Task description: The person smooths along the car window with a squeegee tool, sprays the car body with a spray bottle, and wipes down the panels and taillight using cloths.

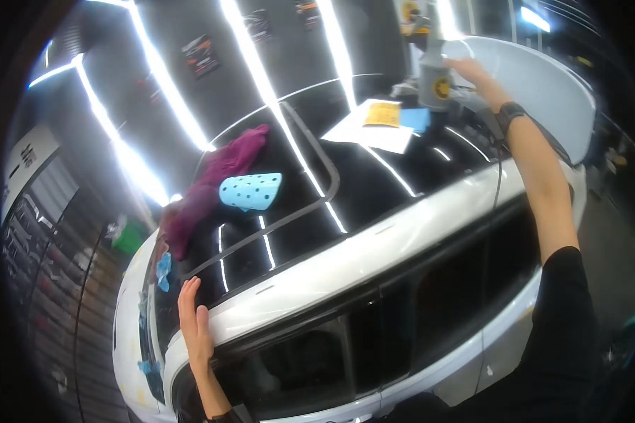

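Note:
My left hand [196, 328] is open at the white roof edge near the front of the car, fingers up and thumb apart, holding nothing. At the far right my right hand [475, 74] is closed at the upper part of a grey spray bottle [436, 88] with a round yellow label. The bottle is upright over the rear of the black roof [367, 185]; the hand's far fingers are hard to make out. A light blue perforated pad [250, 191] lies on the roof, beside a crumpled purple cloth [236, 155].
White paper [356, 130], a yellow card [382, 114] and a blue sheet [416, 120] lie near the bottle. Blue scraps [164, 271] sit along the windshield edge. A black cable [499, 185] hangs over the car's side. A pale curved panel [536, 92] rises behind my right arm.

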`<state>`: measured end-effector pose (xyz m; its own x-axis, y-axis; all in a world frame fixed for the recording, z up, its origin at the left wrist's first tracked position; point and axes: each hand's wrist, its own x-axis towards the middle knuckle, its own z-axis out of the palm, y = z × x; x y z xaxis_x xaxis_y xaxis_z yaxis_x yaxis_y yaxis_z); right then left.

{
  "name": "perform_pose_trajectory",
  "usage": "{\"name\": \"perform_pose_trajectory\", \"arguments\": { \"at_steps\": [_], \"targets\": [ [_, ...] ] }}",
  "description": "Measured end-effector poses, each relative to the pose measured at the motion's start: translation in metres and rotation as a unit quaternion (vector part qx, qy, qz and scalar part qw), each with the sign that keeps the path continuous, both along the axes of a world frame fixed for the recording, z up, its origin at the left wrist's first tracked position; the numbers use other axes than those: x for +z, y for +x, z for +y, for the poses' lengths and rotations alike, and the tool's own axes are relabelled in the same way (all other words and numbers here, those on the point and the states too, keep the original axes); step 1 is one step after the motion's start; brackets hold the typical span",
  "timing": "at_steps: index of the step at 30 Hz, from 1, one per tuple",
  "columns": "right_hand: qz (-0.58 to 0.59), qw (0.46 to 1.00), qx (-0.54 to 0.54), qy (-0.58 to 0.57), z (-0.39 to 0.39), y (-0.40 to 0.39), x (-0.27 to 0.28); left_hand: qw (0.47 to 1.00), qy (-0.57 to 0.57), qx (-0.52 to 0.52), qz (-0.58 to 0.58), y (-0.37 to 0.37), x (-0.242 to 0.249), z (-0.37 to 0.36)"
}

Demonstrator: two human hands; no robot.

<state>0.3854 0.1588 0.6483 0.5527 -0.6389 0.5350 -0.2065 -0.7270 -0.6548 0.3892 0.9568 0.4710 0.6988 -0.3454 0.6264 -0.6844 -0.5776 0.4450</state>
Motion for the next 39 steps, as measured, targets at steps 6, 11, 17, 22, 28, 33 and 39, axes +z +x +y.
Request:
{"name": "perform_pose_trajectory", "arguments": {
  "at_steps": [6, 11, 17, 22, 28, 33, 39],
  "targets": [
    [-0.086, 0.984, -0.155, -0.006, -0.073, 0.112, 0.012, 0.996, 0.047, 0.072, -0.012, 0.002, 0.003, -0.008],
    [-0.496, 0.837, -0.081, -0.216, 0.029, 0.131, 0.049, 0.997, 0.013, 0.064, -0.037, 0.016, -0.004, -0.002],
    [-0.222, 0.789, 0.503, -0.273, 0.368, 0.088, 0.05, 0.994, 0.031, 0.076, -0.075, -0.009, -0.014, 0.007],
    [0.116, 0.701, 0.539, -0.452, 0.58, 0.075, 0.006, 0.995, -0.001, 0.051, -0.088, -0.022, -0.016, 0.006],
    [0.144, 0.633, 0.522, -0.553, 0.726, 0.166, -0.094, 0.995, -0.038, -0.02, -0.094, -0.011, -0.026, 0.009],
    [0.157, 0.642, 0.543, -0.518, 0.767, 0.204, -0.125, 0.986, -0.101, -0.033, -0.129, -0.001, -0.034, 0.018],
    [0.113, 0.791, 0.524, -0.296, 0.741, 0.169, -0.079, 0.962, -0.237, -0.097, -0.09, 0.004, -0.037, 0.016]
  ]
}}
